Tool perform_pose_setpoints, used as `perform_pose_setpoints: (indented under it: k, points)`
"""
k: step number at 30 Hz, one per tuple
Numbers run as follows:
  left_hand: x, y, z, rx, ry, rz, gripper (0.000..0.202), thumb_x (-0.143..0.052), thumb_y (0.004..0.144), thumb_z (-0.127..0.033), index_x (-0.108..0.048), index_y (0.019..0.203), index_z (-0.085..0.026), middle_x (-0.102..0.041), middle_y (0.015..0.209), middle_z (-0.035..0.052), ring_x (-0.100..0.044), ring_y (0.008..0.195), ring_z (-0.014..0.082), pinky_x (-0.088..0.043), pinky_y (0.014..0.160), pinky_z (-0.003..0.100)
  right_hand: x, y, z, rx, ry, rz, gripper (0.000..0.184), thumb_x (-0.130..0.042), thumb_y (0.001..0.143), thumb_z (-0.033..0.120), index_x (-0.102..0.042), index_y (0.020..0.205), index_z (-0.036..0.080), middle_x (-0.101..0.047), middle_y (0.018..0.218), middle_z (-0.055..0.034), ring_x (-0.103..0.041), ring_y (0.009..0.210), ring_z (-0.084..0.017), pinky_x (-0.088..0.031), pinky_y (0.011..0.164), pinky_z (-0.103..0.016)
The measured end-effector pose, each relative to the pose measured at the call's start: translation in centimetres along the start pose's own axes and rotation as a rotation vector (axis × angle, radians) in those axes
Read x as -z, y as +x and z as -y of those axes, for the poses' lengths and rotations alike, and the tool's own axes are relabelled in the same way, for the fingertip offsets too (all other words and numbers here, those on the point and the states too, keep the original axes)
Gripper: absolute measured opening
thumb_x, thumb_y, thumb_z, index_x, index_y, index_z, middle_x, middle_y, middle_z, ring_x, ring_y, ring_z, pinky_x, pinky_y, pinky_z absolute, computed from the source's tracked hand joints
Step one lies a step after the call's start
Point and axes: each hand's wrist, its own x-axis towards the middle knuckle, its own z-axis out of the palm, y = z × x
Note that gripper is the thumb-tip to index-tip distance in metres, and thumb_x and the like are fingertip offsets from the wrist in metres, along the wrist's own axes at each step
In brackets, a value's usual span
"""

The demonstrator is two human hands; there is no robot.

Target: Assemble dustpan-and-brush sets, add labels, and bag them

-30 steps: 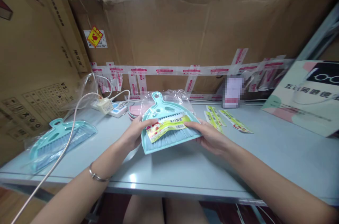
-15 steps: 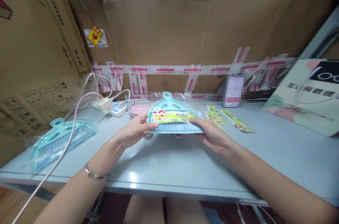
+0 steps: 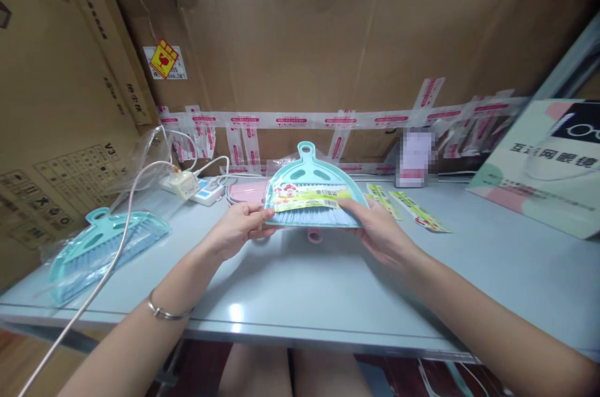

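A turquoise dustpan (image 3: 291,179) with a pale blue brush (image 3: 309,216) nested in it is held up between my two hands. My left hand (image 3: 244,226) grips its left edge, thumb in front. On the opposite edge, my right hand (image 3: 377,228) is closed with its thumb over the front. A yellow-green printed label (image 3: 312,198) lies across the brush. Behind and below the dustpan, partly hidden, is a pink dustpan (image 3: 248,192); a pink ring-shaped handle end (image 3: 314,235) shows underneath.
Another turquoise dustpan with brush (image 3: 112,241) lies at the left in clear plastic, a white cable (image 3: 122,247) crossing it. A power strip (image 3: 206,192), loose labels (image 3: 419,212), a phone (image 3: 415,159) and a printed box (image 3: 539,165) surround the work area. Cardboard (image 3: 290,40) walls the back.
The dustpan has tilted more upright, its handle rising and shifting slightly right. Both hands keep their hold on its edges.
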Motion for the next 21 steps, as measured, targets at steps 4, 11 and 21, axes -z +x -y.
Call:
perform_pose_setpoints:
  k: [4,11,21]
  points:
    - [-0.3,0.0,0.3,-0.013,0.002,-0.084,0.037,-0.079,0.059,-0.046,-0.072,0.078,-0.015,-0.072,0.080,0.0063,-0.067,0.075,0.0162,-0.052,0.064,0.022,-0.3,0.4,-0.6,0.014,-0.039,-0.068,0.023,-0.066,0.072,0.026,-0.060,0.090,0.015,-0.065,0.074,-0.0007,-0.056,0.052,-0.010,-0.046,0.040,-0.021]
    - [-0.8,0.1,0.5,-0.052,-0.103,-0.014,0.035,-0.075,0.068,-0.035,-0.069,0.097,-0.018,-0.070,0.101,0.0066,-0.066,0.080,0.0130,-0.053,0.069,0.021,-0.5,0.3,-1.0,-0.020,-0.134,-0.019,0.016,-0.061,0.078,0.026,-0.056,0.088,0.015,-0.064,0.065,0.0005,-0.052,0.040,-0.007,-0.040,0.035,-0.018]
    - [-0.7,0.6,0.9,-0.071,-0.114,-0.195,0.032,-0.079,0.062,-0.032,-0.070,0.085,-0.010,-0.072,0.092,0.0079,-0.065,0.066,0.0088,-0.052,0.054,0.013,1.0,-0.2,0.2,-0.053,-0.014,0.455,0.035,-0.073,0.069,0.025,-0.064,0.101,0.017,-0.069,0.104,-0.0052,-0.066,0.083,-0.014,-0.055,0.076,-0.023]
